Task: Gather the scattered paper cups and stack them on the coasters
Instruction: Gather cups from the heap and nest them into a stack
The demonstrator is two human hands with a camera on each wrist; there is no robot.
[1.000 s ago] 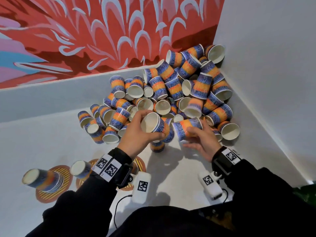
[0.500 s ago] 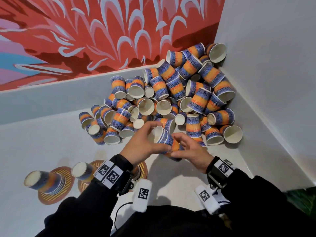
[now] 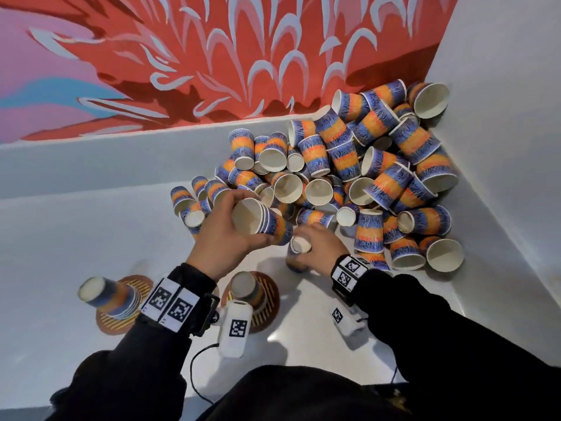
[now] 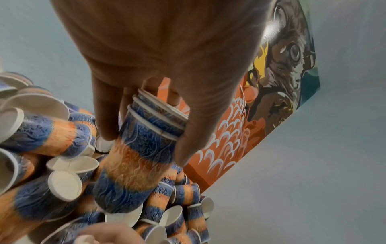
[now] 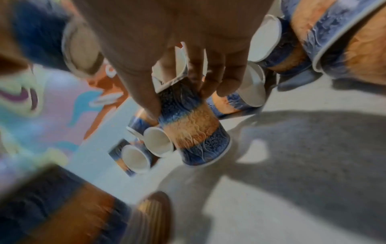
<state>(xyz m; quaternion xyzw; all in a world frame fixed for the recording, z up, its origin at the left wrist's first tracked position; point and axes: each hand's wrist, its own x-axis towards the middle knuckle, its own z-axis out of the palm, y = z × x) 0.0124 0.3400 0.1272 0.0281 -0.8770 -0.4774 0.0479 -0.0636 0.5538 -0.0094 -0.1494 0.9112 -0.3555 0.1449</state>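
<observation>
left hand grips a nested stack of several paper cups, fingers and thumb curled round the rims; the wrist view shows three or more rolled rims under the fingers. the stack lies tilted, its open mouth turned up and toward the person, its closed end pointing away toward the pile in the corner. right hand pinches a single cup near its closed end, fingers curled round the narrow part; its open rim points down at the white surface, so this cup stands roughly inverted. the single cup sits just right of and below the stack's closed end, near it; whether the two touch cannot be told.

the coming move seems to be nesting the single cup with the stack. the two long axes are not aligned, so one would have to be turned until they match. the right hand is the nearer to the loose pile. two coasters lie well apart from the pile, close to the person, each bearing an inverted stack; the left hand is the nearer to these.
</observation>
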